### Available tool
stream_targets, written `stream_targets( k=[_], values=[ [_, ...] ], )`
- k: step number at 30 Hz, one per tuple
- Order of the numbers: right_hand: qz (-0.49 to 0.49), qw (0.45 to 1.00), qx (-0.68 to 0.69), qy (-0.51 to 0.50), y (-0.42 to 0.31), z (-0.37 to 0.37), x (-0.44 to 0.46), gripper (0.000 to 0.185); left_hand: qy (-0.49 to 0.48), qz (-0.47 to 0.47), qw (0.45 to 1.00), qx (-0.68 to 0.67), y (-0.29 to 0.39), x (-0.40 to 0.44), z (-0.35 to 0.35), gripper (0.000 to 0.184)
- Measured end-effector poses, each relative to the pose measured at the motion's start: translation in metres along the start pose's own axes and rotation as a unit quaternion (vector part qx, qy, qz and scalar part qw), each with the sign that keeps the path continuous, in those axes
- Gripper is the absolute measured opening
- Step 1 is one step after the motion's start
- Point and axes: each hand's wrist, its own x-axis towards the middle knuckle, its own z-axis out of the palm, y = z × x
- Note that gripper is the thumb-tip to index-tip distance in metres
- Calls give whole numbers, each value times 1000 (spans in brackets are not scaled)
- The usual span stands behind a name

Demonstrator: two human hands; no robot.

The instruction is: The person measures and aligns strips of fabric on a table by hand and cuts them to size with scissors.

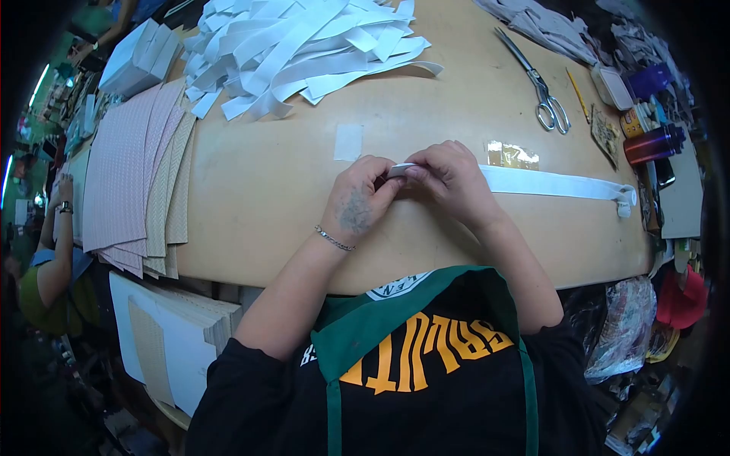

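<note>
My left hand [359, 199] and my right hand [454, 181] are close together over the table, fingers closed in a pinch on the end of a white fabric band [551, 182]. A short folded-looking piece of the band shows between the fingertips. From under my right hand the band runs flat to the right and finishes in a small loose roll [625, 199] near the table's right edge. A small white rectangle [348, 142] lies just beyond my left hand. Behind my right hand are shiny gold-coloured clear pieces [514, 155], partly hidden by it.
Cut white strips [304, 53] are heaped at the back of the wooden table [258, 205]. Stacked patterned sheets [137, 167] lie at left. Scissors [544, 95], a yellow pencil [578, 95] and a purple tumbler [652, 144] are at right. Another person's arm [62, 235] shows far left.
</note>
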Motion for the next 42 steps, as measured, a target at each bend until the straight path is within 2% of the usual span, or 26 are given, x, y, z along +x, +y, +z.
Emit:
stream_targets(
  k=[5,8,11,14,22,32,35,37,38,40,42],
  values=[
    [21,999,32,4,-2,0,0,11,-6,-28,999,-26,0,0,1,10],
    [-39,997,7,59,-1,3,1,10,-7,-29,1000,-9,2,1,0,11],
    [-40,998,10,55,0,5,1,10,-1,-29,999,-18,0,0,1,11],
    [2,1000,24,11,0,2,0,11,5,-23,999,-22,1,0,1,12],
    [-22,998,43,31,2,3,0,10,6,-44,999,-27,5,0,1,13],
    [-37,999,13,35,3,6,4,12,20,-15,1000,10,3,1,-1,14],
    [-18,999,25,44,-3,7,14,13,37,-42,998,21,1,4,-5,14],
    [31,995,92,37,-7,12,23,14,51,-74,996,22,-1,7,-8,15],
    [55,990,126,33,-7,14,27,14,59,-61,995,57,-1,9,-11,14],
    [96,991,97,1,-3,16,37,15,74,-37,988,128,-2,9,-17,13],
    [132,987,86,-31,1,16,48,16,113,-13,983,141,-12,9,-28,11]
  ],
)
